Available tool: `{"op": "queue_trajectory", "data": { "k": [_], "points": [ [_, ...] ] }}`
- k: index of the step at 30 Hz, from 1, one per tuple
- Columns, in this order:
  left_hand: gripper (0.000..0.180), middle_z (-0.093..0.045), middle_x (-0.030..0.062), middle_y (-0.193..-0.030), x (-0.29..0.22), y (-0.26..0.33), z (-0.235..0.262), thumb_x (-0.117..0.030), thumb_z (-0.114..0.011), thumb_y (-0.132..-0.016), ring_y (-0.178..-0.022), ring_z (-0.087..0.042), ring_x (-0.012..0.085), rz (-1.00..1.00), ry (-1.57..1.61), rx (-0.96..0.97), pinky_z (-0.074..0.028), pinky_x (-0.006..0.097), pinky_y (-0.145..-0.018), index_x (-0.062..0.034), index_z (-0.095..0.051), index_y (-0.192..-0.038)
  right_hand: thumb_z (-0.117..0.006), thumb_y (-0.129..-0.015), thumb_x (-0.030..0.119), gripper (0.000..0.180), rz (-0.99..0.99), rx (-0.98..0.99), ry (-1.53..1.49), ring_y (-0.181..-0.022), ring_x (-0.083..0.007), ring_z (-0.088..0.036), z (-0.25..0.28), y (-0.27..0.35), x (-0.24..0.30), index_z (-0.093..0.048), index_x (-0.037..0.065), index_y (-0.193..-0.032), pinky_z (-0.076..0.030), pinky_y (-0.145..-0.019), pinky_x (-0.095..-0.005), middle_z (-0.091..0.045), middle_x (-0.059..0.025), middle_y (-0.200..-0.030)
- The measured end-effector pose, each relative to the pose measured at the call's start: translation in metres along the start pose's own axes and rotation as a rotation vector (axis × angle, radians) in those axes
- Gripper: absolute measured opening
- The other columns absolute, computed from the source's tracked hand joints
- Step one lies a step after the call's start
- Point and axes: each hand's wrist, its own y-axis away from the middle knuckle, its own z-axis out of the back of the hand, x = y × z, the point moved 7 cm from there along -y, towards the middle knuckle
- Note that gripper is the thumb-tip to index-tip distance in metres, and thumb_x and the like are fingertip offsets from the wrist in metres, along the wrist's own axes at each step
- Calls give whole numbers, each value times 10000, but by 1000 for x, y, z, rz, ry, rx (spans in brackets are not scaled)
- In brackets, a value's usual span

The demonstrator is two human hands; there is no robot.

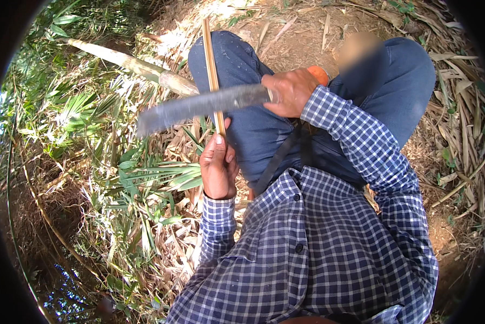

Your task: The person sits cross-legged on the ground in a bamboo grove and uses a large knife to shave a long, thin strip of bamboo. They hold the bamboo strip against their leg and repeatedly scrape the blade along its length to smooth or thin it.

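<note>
My left hand (219, 166) pinches the lower end of a thin split bamboo strip (211, 62), thumb on top. The strip points away from me and passes over my left knee. In my right hand (292, 93) is the handle of a machete (199, 106), the fingers wrapped round it. Its long grey blade reaches to the left and crosses over the strip just above my left hand. The blade is smeared by motion, and I cannot tell whether its edge touches the strip. Most of the handle is hidden by my fingers.
A thick bamboo pole (139, 67) lies on the ground from the far left up to my left knee. Green leaves (172, 177) and dry litter spread at the left. Something orange (319, 74) shows behind my right hand. Dry leaves (464, 102) cover the right side.
</note>
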Motion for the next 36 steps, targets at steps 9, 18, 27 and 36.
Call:
{"op": "queue_trajectory", "data": {
  "k": [9,18,27,36],
  "points": [
    [467,-345,-67,-644,0,12,6,-257,-477,-1042,-483,-255,13,10,-28,-27,-203,184,-404,6,-432,-1426,-734,-748,295,266,-157,-72,-20,-596,-332,-659,15,-14,-10,-666,74,-880,-530,-566,-444,-645,-130,-627],
    [398,-344,-74,-602,7,20,21,-228,-460,-1055,-481,-267,9,-20,-97,-41,-206,185,-443,-18,-512,-1388,-722,-777,334,350,-242,-88,6,-683,-353,-688,16,-15,-25,-680,55,-985,-555,-647,-477,-683,-158,-702],
    [418,-352,-75,-636,22,28,17,-251,-462,-1047,-505,-268,19,40,-167,6,-210,190,-442,-21,-508,-1393,-725,-765,317,308,-128,-56,63,-633,-340,-671,9,-6,-18,-675,82,-958,-538,-592,-462,-660,-132,-659],
    [462,-356,-72,-637,16,22,23,-270,-468,-1045,-492,-273,15,-62,-169,1,-207,188,-441,-1,-463,-1421,-724,-744,305,334,-216,-106,-70,-658,-349,-675,10,-5,-20,-703,71,-981,-538,-618,-445,-668,-160,-685]
  ]
}}
